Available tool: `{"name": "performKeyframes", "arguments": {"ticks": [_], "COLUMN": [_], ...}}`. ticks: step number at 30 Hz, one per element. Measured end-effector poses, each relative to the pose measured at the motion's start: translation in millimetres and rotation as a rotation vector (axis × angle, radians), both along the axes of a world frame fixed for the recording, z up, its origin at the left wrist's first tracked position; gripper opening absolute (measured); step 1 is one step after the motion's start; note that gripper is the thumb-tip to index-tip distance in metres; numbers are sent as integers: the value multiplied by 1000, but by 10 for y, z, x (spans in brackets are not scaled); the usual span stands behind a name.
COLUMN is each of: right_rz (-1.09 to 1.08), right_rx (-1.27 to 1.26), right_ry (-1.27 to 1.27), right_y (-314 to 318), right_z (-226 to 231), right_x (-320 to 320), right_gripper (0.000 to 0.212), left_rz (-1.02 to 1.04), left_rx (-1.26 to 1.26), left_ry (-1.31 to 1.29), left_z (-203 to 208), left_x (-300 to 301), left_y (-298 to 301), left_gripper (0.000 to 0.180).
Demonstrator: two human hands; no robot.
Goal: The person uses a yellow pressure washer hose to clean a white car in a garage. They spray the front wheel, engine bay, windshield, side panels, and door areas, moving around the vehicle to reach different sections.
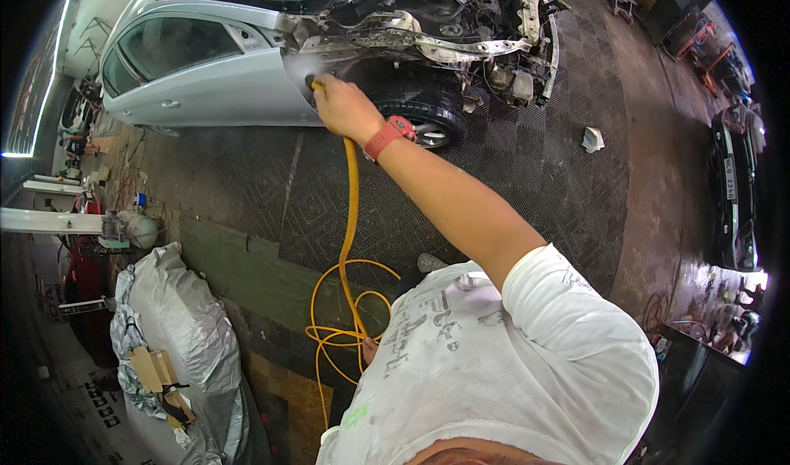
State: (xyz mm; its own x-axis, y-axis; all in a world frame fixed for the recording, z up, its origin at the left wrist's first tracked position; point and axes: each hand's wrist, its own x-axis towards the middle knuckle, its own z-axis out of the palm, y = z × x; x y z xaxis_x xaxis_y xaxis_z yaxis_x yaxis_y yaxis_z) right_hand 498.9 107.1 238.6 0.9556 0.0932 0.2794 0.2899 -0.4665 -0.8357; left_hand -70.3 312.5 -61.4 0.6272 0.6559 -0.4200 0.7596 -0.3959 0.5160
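My right hand (346, 107), with a red watch on its wrist, is closed round the end of a yellow hose (352, 210) and holds it out toward the car. A dark nozzle (310, 80) shows just past the fingers. Pale mist hangs between it and the silver car (222, 78), near the front door's edge. Low beside my shirt, my left hand (369, 350) is closed on the same hose, where several loose loops hang; the shirt hides part of this hand.
The car's front is stripped, baring the wheel (432, 127) and engine bay. A silver cover (189, 325) drapes something at lower left, with cardboard (152, 370) on it. A black bumper (735, 189) stands at far right. Crumpled white paper (592, 140) lies on the dark matted floor.
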Motion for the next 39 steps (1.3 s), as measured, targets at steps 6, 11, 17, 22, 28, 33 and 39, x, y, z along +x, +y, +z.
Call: {"name": "performKeyframes", "arguments": {"ticks": [6,11,17,22,28,33,39], "right_rz": [101,72,134,455,8,-248,-114], "right_rx": [170,125,-60,-208,-516,-308,-342], "right_ry": [127,233,247,-15,-385,-703,-579], "right_y": [128,360,484,575,1576,2333,1811], "right_z": [317,43,-123,85,528,715,618], "right_x": [49,128,638,1312,2167,3016,3990], "right_gripper": [40,44,70,119,73,59,22], "left_rz": [78,168,304,319,326,421,290], "left_rx": [49,134,249,453,547,552,565], "left_ry": [-34,-41,-48,-204,-272,-230,-312], "left_z": [15,185,621,793,581,932,1761], "left_x": [-3,81,400,1055,1630,2215,3278], "left_y": [110,316,624,842,1642,2113,2623], "left_gripper": [54,55,57,56,52,52,54]}}
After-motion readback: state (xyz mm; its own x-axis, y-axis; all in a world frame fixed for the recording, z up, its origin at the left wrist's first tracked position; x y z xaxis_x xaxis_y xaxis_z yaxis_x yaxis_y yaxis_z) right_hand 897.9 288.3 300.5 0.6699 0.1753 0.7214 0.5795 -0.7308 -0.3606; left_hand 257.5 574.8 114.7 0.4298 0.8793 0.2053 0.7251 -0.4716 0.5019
